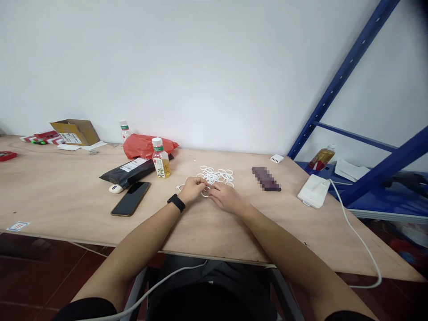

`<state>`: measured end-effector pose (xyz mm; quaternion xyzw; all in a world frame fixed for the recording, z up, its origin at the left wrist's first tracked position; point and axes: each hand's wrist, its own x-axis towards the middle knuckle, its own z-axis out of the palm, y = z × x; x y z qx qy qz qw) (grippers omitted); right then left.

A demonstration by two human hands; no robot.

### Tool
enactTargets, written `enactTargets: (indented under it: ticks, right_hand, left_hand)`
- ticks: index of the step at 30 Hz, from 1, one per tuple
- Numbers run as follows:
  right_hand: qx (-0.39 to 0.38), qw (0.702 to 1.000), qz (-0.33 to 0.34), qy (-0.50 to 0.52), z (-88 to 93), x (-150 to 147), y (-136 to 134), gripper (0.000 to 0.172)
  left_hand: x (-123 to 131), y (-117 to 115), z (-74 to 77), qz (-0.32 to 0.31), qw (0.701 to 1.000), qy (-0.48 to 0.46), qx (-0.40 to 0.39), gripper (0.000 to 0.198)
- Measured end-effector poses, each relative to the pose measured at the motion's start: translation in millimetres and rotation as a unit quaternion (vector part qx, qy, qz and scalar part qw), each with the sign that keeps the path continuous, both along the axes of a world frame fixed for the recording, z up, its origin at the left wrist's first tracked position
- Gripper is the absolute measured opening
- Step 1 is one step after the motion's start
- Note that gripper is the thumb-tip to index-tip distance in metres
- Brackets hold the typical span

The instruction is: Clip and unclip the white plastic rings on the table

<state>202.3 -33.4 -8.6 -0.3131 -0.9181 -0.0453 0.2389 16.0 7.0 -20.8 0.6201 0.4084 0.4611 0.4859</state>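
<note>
L hand point(191, 189), R hand point(228, 196) on white rings point(218, 175)

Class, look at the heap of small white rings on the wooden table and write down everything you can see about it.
The small thin white plastic-looking rings lie in a loose, flat heap on the pale plywood table. Many overlap, and a few strays sit at the left. Each is a plain open circle, and they look alike in size. The left hand and right hand meet at the heap's near edge, fingers curled over a ring or two. The exact grip is too small to tell.
</note>
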Motion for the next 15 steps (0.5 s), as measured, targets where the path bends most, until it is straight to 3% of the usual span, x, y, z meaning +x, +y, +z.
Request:
enactTargets:
  ticks: [6, 10, 15]
  right_hand:
    - [0.008, 1.0, 0.01, 0.012, -1.4, 2, 3, 0.018]
    - [0.003, 0.999, -0.004, 0.043, -1.4, 9, 6, 0.017]
    - [0.0, 0.997, -0.018, 0.073, -3.2, 13, 9, 0.02]
  left_hand:
    - [0, -2, 3.1, -0.013, 0.999, -0.031, 0.003, 0.015]
    - [0, 1, 1.1, -0.021, 0.998, -0.06, 0.023, 0.029]
    - [-2, 2, -1.8, -0.034, 0.997, -0.028, 0.062, 0.038]
